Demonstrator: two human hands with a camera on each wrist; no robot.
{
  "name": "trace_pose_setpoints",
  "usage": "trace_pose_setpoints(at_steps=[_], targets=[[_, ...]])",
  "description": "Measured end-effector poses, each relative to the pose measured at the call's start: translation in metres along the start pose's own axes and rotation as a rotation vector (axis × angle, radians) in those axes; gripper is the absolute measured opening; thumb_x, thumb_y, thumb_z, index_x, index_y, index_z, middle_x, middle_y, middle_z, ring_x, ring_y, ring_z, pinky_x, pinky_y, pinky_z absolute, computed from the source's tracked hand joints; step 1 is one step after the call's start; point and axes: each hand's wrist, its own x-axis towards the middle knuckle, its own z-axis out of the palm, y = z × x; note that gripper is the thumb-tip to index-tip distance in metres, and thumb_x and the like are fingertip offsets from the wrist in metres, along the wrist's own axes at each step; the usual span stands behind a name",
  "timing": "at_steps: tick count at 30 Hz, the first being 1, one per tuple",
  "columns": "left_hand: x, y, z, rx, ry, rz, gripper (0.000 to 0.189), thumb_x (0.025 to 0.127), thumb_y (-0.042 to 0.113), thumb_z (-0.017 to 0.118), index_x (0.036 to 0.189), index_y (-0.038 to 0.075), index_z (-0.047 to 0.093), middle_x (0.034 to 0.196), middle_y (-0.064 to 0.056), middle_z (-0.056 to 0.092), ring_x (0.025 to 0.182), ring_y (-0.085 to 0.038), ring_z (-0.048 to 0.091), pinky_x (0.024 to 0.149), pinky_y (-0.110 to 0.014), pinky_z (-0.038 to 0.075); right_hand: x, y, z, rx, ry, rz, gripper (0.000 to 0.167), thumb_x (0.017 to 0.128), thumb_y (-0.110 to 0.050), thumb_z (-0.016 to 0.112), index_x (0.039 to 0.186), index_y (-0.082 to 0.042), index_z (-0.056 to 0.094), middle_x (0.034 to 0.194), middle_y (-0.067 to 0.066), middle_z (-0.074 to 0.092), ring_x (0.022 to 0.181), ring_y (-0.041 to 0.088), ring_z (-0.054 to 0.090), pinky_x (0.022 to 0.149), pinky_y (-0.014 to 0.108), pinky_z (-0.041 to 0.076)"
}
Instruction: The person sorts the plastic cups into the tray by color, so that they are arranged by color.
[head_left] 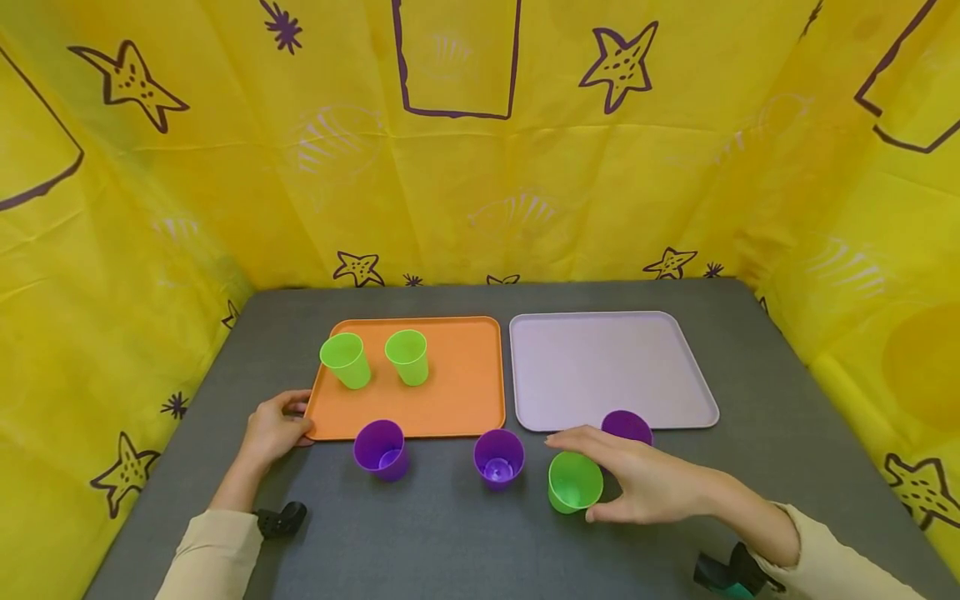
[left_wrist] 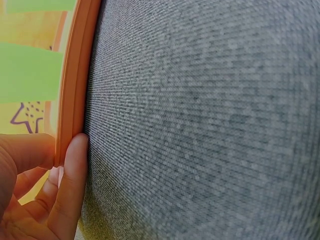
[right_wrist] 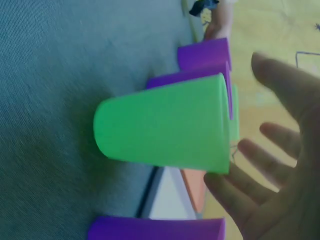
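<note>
At the near left corner of an orange tray (head_left: 461, 379), my left hand (head_left: 272, 429) pinches the rim between thumb and fingers. Two green cups (head_left: 348, 363) (head_left: 408, 358) stand upright on that tray's left half. My right hand (head_left: 651, 482) hovers beside a third green cup (head_left: 573, 485), fingers spread and thumb apart on either side of it. In the right wrist view the green cup (right_wrist: 162, 125) stands on the table with a fingertip right at its rim. A purple cup (head_left: 627, 426) is partly hidden behind the right hand.
Two more purple cups (head_left: 380, 450) (head_left: 498, 459) stand upright in front of the orange tray. A pale lilac tray (head_left: 607, 367) lies to its right. Yellow patterned cloth (head_left: 480, 192) surrounds the dark grey table (head_left: 435, 542) at the back and sides.
</note>
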Motion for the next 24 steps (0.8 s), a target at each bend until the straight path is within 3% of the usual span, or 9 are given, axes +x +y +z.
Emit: trace_pose_setpoints(at_steps=[10,24], targets=[[-0.001,0.001,0.0,-0.005,-0.003,0.0,0.054,0.076,-0.006,0.059,0.128,-0.008,0.045,0.109,-0.028,0.053,0.075,-0.015,0.063,0.057,-0.031,0.057,-0.005,0.002,0.017,-0.068,0.063,0.019,0.077,0.075,-0.022,0.075,0.14,-0.015,0.035,0.136,-0.002,0.043,0.121,0.011,0.045,0.094,0.03,0.047],[0.001,-0.001,0.0,-0.006,0.001,-0.003,0.054,0.075,-0.006,0.059,0.128,-0.008,0.046,0.108,-0.026,0.053,0.075,-0.014,0.063,0.057,-0.031,0.057,-0.002,0.003,0.015,-0.073,0.079,0.044,0.068,0.071,-0.025,0.078,0.129,-0.019,0.045,0.122,-0.007,0.051,0.106,0.008,0.052,0.086,0.025,0.05]])
